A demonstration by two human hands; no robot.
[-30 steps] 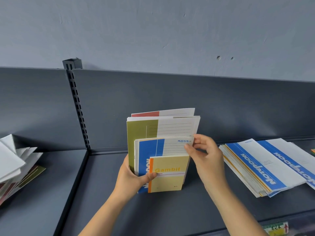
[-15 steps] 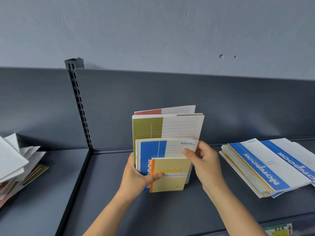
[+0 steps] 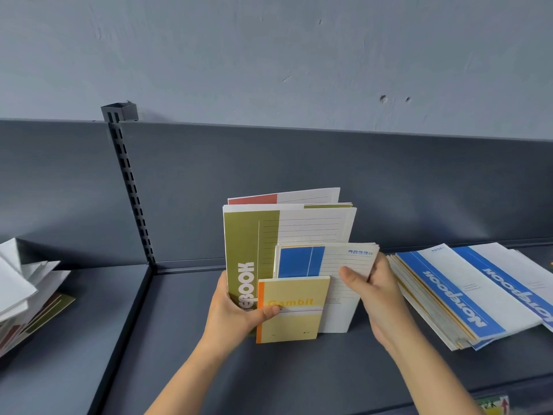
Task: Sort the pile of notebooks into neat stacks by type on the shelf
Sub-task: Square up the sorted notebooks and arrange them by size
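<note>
Head view: we look down on a dark grey shelf (image 3: 209, 372); we place every entry from the slotted post (image 3: 131, 187) at the shelf's back.
Standing bundle: right of the post, notebooks of four kinds held upright on the shelf board, in front of the back panel.
Red notebook (image 3: 254, 199): rearmost of the bundle; we see only its top strip.
Olive notebook (image 3: 248, 235): in front of the red one, tall, with large white lettering running up its post-side edge.
Blue notebook (image 3: 299, 262): in front of the olive one, shorter, set further from the post; several thin edges show at its top, so we count more than one copy.
Yellow notebook (image 3: 294, 320): foremost and smallest, orange spine, marked "Gambit".
Left hand (image 3: 236, 313): on the bundle's post-side edge, gripping it, thumb laid across the yellow notebook's cover.
Right hand (image 3: 378, 295): on the bundle's edge away from the post, pinching the upper corner of the blue notebook, thumb in front, fingers behind.
Flat stack (image 3: 466, 298): further right of the post than the bundle, blue-and-white notebooks lying fanned on the shelf board, just beside the right hand.
Loose pile (image 3: 27, 295): left of the post, in the neighbouring bay, white and olive covers lying askew.
Label (image 3: 493, 406): far right of the post, at the shelf's front edge, partly cut off.
</note>
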